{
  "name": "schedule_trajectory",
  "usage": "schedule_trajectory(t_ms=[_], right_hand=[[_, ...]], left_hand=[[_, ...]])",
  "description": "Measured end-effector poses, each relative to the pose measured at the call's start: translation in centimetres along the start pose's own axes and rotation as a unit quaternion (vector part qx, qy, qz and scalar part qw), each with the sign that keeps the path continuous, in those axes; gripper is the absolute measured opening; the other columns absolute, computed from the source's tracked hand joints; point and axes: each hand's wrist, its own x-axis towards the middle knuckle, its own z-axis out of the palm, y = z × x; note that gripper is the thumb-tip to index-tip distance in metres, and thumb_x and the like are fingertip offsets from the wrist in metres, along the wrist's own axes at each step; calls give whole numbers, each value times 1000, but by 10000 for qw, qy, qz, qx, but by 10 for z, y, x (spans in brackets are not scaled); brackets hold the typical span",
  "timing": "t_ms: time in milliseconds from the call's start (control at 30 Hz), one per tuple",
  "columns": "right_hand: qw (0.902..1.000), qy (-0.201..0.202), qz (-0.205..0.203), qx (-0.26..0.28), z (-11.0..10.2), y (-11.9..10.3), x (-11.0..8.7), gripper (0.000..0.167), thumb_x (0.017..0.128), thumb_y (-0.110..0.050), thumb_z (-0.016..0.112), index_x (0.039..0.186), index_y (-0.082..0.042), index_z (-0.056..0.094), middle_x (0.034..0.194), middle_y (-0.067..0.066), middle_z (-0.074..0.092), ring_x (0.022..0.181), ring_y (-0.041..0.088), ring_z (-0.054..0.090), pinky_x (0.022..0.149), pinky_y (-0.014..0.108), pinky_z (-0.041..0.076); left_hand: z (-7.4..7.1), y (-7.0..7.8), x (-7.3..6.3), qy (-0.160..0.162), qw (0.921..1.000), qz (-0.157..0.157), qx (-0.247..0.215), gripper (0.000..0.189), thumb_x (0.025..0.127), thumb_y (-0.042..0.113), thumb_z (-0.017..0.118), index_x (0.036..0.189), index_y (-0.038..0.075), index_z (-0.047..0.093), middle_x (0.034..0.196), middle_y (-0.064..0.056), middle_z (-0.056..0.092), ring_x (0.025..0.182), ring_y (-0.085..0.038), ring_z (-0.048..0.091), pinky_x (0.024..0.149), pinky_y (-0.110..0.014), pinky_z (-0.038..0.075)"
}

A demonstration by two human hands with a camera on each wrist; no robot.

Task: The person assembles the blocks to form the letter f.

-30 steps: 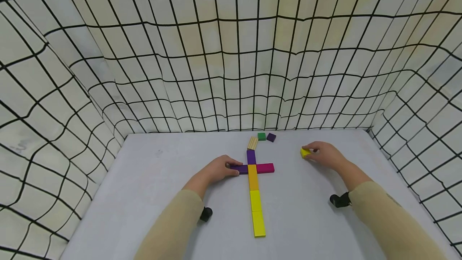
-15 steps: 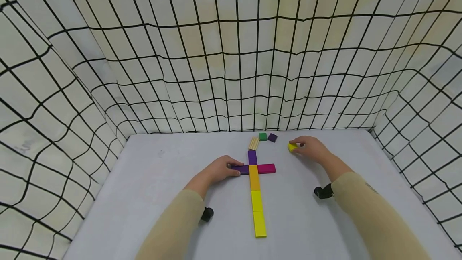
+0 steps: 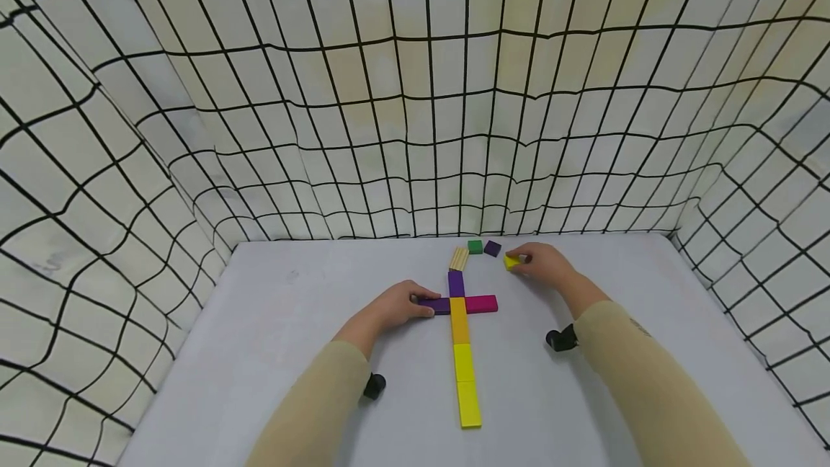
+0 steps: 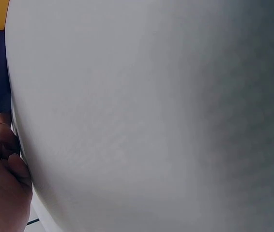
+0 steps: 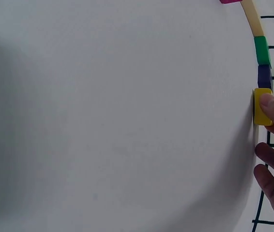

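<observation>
My left hand [image 3: 397, 306] holds a dark purple block [image 3: 442, 306] between thumb and fingers; the block's far end meets an orange block [image 3: 459, 321]. In the left wrist view that purple block [image 4: 0, 77] shows with the thumb along its side. A small yellow block [image 3: 511, 262] is pinched by my right hand [image 3: 543, 265], just right of a small dark purple block [image 3: 493, 248]. The right wrist view shows this yellow block [image 5: 262, 107] under the thumb, its other fingers spread below. A magenta block [image 3: 482, 303] lies opposite the left hand's block.
Two long yellow blocks [image 3: 468, 403] continue the line toward me. Above the orange one are a purple block [image 3: 456, 283], several pale wooden strips [image 3: 459, 259] and a green block [image 3: 475, 246]. A black net [image 3: 415, 143] rises behind the white table [image 3: 311, 359].
My right hand has carried the small yellow block leftward, close to the small dark purple block. The left hand keeps its hold and stays in place.
</observation>
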Motion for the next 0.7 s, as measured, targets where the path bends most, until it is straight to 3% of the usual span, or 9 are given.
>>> schedule_trajectory(t_ms=[700], right_hand=[[10000,-30,34,-1,8,-7,10,41,92,-28,73,130,-17,67,124,10,64,106,29,55,87,40,51]], left_hand=[[0,0,0,-39,10000,42,-16,31,90,32,74,121,34,72,120,0,60,110,-23,52,105,-47,41]])
